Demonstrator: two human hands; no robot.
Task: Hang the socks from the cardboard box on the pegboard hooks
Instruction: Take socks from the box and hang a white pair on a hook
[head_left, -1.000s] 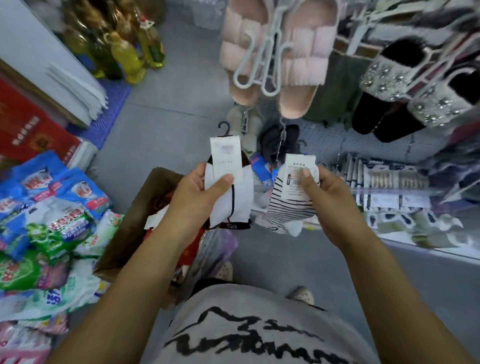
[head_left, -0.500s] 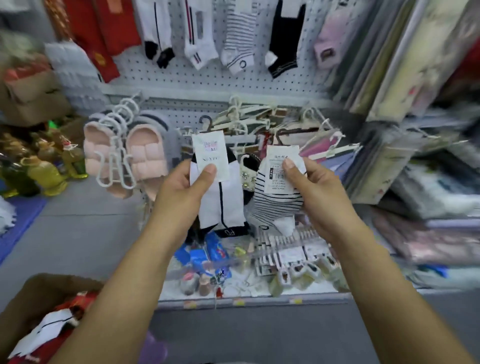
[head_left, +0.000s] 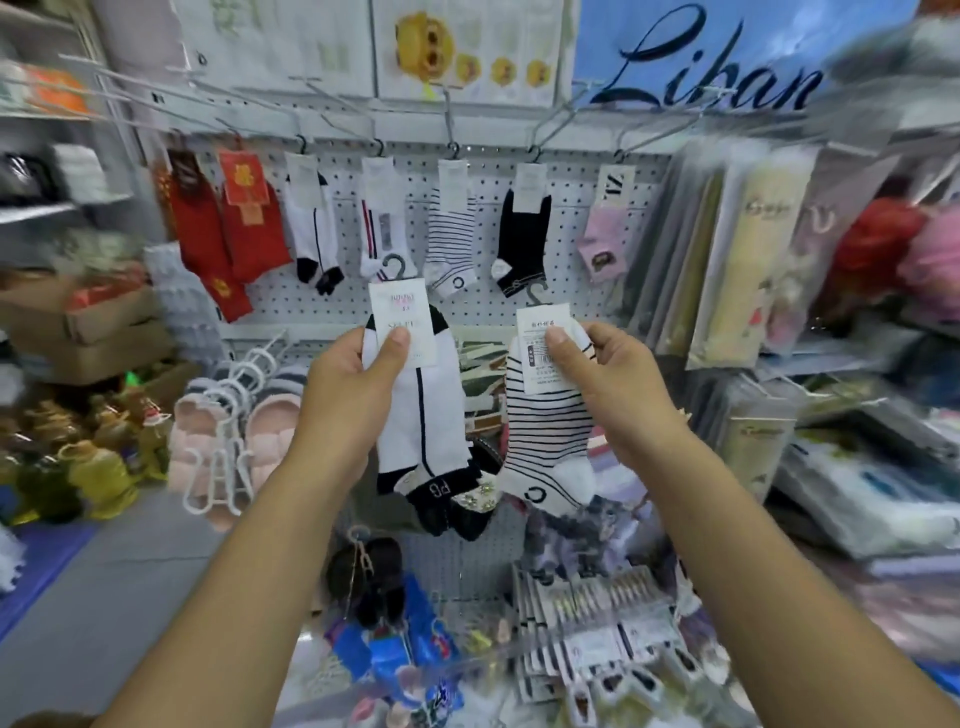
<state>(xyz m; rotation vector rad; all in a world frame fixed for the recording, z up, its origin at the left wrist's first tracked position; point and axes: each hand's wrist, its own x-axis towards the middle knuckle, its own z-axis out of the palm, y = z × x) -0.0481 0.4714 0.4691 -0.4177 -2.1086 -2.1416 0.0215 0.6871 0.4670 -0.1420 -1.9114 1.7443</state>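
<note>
My left hand (head_left: 345, 400) grips a white sock pair with a black stripe and black toes (head_left: 434, 415) by its paper tag, a small hook on top. My right hand (head_left: 618, 389) grips a white sock pair with thin black stripes (head_left: 545, 441) by its tag in the same way. Both pairs hang in front of the white pegboard (head_left: 467, 306). Above them, long metal hooks (head_left: 452, 124) carry several sock pairs: red ones, a white pair with black toes (head_left: 311, 218), a striped pair (head_left: 449, 228), a black pair (head_left: 522, 234), a pink pair. Only a brown corner of the cardboard box (head_left: 47, 719) shows at the bottom left.
Pink slippers on white hangers (head_left: 228, 441) hang low on the left. Packaged goods (head_left: 748, 249) crowd the racks on the right. A clear tray of small items (head_left: 597, 639) juts out below my hands. Yellow bottles (head_left: 98, 478) stand on the grey floor at left.
The view has lifted from the box and floor up to the pegboard. Both hands have risen with their sock pairs, now held just under the row of hanging socks.
</note>
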